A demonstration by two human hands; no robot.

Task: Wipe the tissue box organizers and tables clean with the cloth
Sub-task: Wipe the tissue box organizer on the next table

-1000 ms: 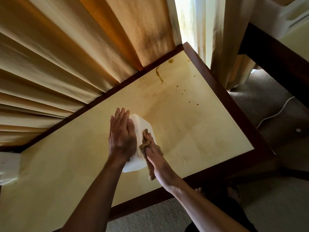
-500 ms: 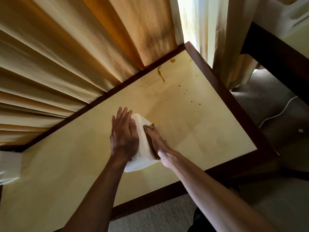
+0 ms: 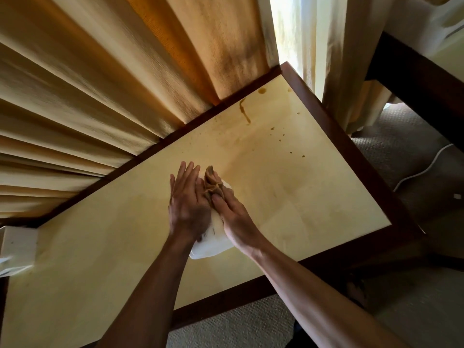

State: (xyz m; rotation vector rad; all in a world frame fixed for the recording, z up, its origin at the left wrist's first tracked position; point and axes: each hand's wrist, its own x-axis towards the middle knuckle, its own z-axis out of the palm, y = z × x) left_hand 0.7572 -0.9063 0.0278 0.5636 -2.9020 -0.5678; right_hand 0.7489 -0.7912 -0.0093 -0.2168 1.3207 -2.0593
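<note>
A white tissue box organizer stands on the pale yellow table with a dark wood rim. My left hand lies flat with straight fingers on its left top. My right hand presses a brown crumpled cloth against the organizer's far upper part, the cloth bunched under its fingers. Both hands hide most of the organizer. Brown stains and small spots mark the table's far corner.
Yellow curtains hang along the table's far side. A second white box sits at the left edge. A dark table stands at the right over carpet with a white cable.
My right hand has slid the cloth from the organizer's near right side up to its far top. The left hand stays flat on the organizer.
</note>
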